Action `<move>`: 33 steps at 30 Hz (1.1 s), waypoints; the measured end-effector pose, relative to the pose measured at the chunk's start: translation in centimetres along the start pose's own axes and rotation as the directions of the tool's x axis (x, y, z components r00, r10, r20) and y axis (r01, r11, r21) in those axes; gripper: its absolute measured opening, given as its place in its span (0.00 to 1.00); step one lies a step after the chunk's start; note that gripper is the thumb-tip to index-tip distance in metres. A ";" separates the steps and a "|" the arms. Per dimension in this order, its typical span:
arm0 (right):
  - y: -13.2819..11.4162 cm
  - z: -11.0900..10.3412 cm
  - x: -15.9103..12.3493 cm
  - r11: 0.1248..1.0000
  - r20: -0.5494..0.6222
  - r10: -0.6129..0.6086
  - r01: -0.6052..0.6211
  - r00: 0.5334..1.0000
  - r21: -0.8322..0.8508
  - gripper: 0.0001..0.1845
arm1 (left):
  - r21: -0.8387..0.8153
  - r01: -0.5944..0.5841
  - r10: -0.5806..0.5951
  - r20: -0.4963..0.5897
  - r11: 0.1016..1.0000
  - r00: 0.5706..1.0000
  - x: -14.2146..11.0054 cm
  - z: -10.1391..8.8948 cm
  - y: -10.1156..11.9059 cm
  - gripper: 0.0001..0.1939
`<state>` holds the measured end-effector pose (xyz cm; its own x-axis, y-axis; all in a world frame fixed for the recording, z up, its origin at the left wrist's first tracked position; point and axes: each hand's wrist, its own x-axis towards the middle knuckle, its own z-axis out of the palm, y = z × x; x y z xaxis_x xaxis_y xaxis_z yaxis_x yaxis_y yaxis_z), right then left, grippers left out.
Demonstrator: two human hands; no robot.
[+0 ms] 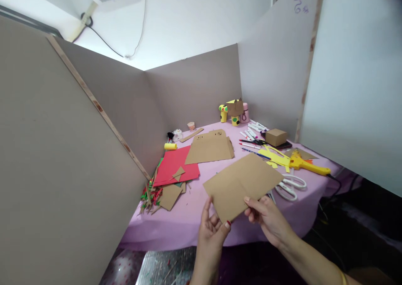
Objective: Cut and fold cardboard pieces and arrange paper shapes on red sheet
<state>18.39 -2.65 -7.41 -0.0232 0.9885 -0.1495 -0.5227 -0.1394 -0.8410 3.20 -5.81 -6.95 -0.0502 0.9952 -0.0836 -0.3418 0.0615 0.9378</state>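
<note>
My right hand (264,216) pinches the near edge of a plain brown cardboard sheet (243,182), thumb on top and fingers beneath. The sheet is held tilted above the front of the table. At its lower left corner my left hand (213,230) grips it, the thumb by the corner and a finger against the left edge. White-handled scissors (290,186) lie just beyond the sheet's right side, their blades partly hidden. Farther back rests a larger cut cardboard piece (210,146) with a rounded tab and side flap.
Red paper (174,165) and cardboard scraps (170,197) lie at left. On the right are a yellow glue gun (309,165), yellow paper strips (273,154), markers (251,132) and a small cardboard box (276,137). Decorated yellow figures (223,114) stand at the back. Grey partitions (194,88) enclose the table.
</note>
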 end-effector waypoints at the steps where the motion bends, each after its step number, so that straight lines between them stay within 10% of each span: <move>1: 0.0 0.0 0.0 1.000 0.000 -0.003 0.003 1.000 -0.002 0.16 | -0.012 0.012 -0.012 -0.021 1.000 1.000 -0.1 0.1 0.1 0.56; 9: 0.3 0.7 -0.7 0.998 0.056 -0.032 0.035 0.998 -0.045 0.17 | -0.297 0.184 -0.231 -0.132 0.937 0.964 0.2 2.0 1.6 0.20; 14: 0.6 1.2 -1.0 0.998 0.059 -0.018 0.021 0.998 -0.065 0.18 | -0.461 0.291 -0.433 -0.237 0.838 0.870 1.1 2.9 1.5 0.16; 24: 0.9 1.4 -1.0 0.999 0.043 -0.024 0.026 0.999 -0.044 0.17 | -0.253 0.214 -0.265 -0.188 0.943 0.946 0.7 2.6 1.6 0.25; 29: 0.1 1.0 -0.4 0.999 0.001 -0.045 0.045 0.999 -0.026 0.17 | -0.049 -0.049 0.042 -0.144 0.998 0.989 0.3 1.9 2.0 0.48; 33: -0.8 0.8 -0.2 0.998 -0.001 -0.059 0.059 0.998 -0.010 0.17 | 0.083 -0.122 0.120 0.022 0.989 0.993 -0.1 0.7 1.3 0.33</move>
<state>18.12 -2.71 -6.33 0.0082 0.9950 -0.1000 -0.5146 -0.0816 -0.8535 3.44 -5.76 -5.50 -0.0707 0.9968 0.0370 -0.2537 -0.0539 0.9658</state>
